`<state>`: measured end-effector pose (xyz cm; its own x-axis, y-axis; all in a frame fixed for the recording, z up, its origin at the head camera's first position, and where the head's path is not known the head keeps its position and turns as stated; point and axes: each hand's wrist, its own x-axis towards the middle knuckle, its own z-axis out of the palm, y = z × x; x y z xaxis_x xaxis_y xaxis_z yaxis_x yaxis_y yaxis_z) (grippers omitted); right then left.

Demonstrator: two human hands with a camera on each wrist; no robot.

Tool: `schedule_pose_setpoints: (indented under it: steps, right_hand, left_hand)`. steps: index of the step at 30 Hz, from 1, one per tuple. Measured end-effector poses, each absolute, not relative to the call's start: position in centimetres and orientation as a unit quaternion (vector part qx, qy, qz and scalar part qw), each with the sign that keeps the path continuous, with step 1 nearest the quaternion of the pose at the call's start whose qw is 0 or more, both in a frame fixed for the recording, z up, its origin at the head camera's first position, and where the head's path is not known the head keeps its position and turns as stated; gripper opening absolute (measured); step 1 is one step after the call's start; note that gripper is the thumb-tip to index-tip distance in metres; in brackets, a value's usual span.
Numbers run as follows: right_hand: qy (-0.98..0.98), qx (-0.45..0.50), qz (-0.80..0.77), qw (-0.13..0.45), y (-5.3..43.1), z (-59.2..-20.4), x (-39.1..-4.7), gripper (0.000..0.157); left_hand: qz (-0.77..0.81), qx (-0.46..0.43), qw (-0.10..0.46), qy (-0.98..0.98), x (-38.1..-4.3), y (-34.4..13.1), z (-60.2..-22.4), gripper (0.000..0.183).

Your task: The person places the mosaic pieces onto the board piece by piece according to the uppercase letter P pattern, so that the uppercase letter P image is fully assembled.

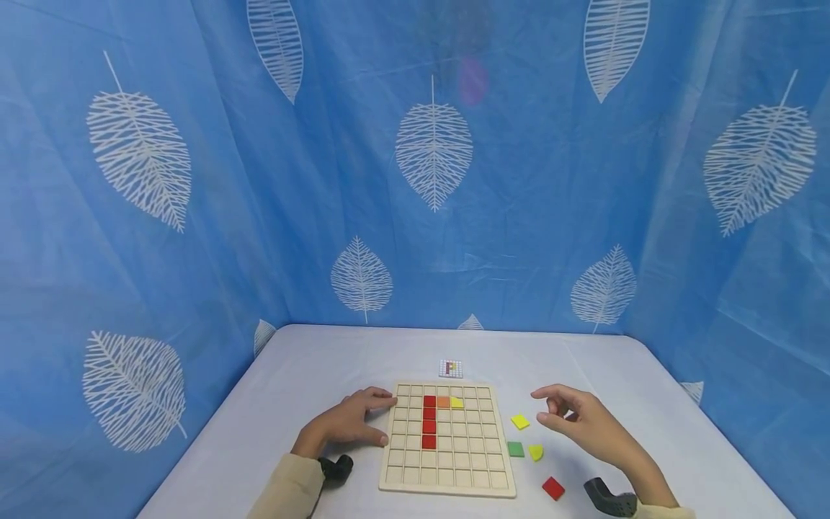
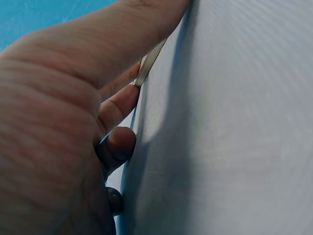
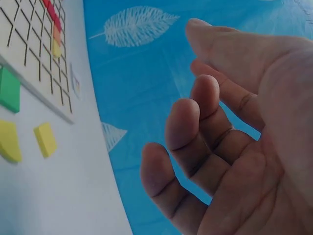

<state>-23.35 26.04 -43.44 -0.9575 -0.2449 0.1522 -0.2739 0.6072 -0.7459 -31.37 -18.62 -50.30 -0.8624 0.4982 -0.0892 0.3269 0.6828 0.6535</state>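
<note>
A wooden grid board (image 1: pixel 467 461) lies on the white table. In its cells sit a column of red tiles (image 1: pixel 429 425), an orange tile (image 1: pixel 443 401) and a yellow tile (image 1: pixel 457 403) beside it. My left hand (image 1: pixel 350 419) rests at the board's left edge, thumb and fingertips touching it. My right hand (image 1: pixel 586 425) hovers to the right of the board with loosely bent fingers, and the right wrist view shows nothing in it. Nearest to it lies a loose yellow square tile (image 1: pixel 520 422). A green tile (image 1: pixel 515 449) lies against the board's right edge.
A rounded yellow tile (image 1: pixel 535 452) and a red square tile (image 1: pixel 553 488) lie right of the board. Behind the board is a small pattern card (image 1: pixel 450 368). Blue curtains (image 1: pixel 506 252) with white leaf prints surround the table (image 1: pixel 344 353).
</note>
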Motion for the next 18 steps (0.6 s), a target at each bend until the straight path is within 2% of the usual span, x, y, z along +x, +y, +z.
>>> schedule_pose_setpoints:
  steps: [8, 18]
  right_hand:
    - [-0.884, 0.168, 0.423, -0.104, 27.8, -44.7, -22.8, 0.044]
    - [-0.860, 0.207, 0.431, -0.181, 29.3, -46.5, -23.2, 0.034]
  left_hand:
    - [0.323, 0.230, 0.130, 0.909, -31.6, -18.5, -50.6, 0.084]
    - [0.324, 0.233, 0.137, 0.907, -31.5, -18.8, -50.3, 0.083]
